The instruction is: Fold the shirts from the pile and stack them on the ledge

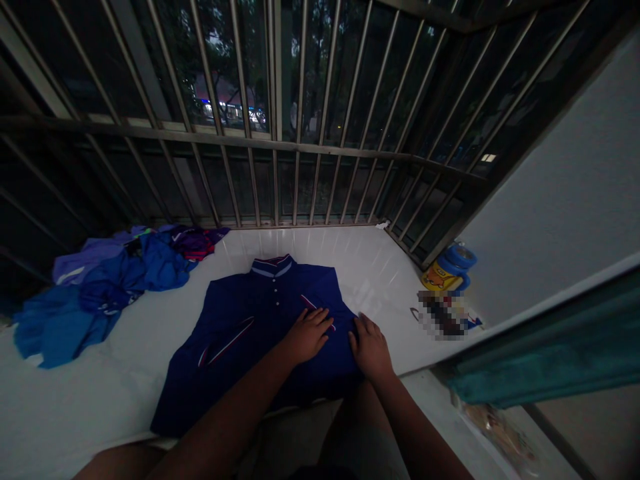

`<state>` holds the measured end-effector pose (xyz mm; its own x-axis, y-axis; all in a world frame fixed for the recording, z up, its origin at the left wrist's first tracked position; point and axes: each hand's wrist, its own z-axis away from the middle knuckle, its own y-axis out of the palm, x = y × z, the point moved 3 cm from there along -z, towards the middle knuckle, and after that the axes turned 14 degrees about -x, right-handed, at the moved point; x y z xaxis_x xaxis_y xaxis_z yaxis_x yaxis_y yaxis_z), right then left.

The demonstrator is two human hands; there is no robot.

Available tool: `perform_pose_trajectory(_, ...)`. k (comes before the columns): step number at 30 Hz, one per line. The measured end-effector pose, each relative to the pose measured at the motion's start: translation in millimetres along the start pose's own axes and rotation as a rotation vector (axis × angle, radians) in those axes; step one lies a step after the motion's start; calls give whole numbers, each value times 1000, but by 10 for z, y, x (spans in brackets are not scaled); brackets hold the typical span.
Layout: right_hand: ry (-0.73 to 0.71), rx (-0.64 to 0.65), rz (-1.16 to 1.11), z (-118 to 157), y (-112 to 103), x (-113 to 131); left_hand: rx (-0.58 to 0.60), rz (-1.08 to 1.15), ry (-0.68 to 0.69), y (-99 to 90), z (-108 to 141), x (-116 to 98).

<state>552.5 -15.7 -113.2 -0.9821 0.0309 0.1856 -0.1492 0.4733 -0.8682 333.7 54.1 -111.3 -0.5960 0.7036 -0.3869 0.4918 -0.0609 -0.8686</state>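
A dark blue polo shirt (pixel 240 313) lies spread front up on the white ledge, its collar toward the window bars and its sleeves folded in over the front. Red and white trim runs along the sleeve edges, and a short row of buttons sits below the collar. My left hand (pixel 309 333) rests flat on the shirt beside the trimmed sleeve on the right, fingers stretched out. At the shirt's right edge lies my right hand (pixel 371 345), fingers apart and touching the cloth. Neither hand appears to hold anything.
To the left is a heap of crumpled blue and purple clothes (pixel 107 280). A blue and yellow mug-like container (pixel 449 268) stands by the right wall, near a blurred-out item (pixel 443 317). Metal bars (pixel 275 143) close off the back; a teal curtain (pixel 550 347) hangs at right.
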Motion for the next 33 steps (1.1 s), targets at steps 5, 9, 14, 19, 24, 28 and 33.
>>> perform_pose_trajectory(5,-17,-79,15,-22,36,47,-10,-5,-13,50,21,-29)
perform_pose_trajectory(9,-147,-113,-11,-50,147,136,3,-6,5,57,48,-72)
perform_pose_trajectory(14,-157,126,-2,-57,348,163,-92,-54,-88,-168,209,0)
perform_pose_trajectory(19,-120,190,19,-44,357,145,-301,-225,-421,-786,801,581)
perform_pose_trajectory(24,-107,197,21,-49,361,155,-414,-290,-637,-1283,1848,1321)
perform_pose_trajectory(28,-102,200,18,-45,382,153,-220,-274,-556,-1255,2480,1588)
perform_pose_trajectory(33,-105,190,5,-33,416,118,-237,-266,-629,-1213,2566,1651)
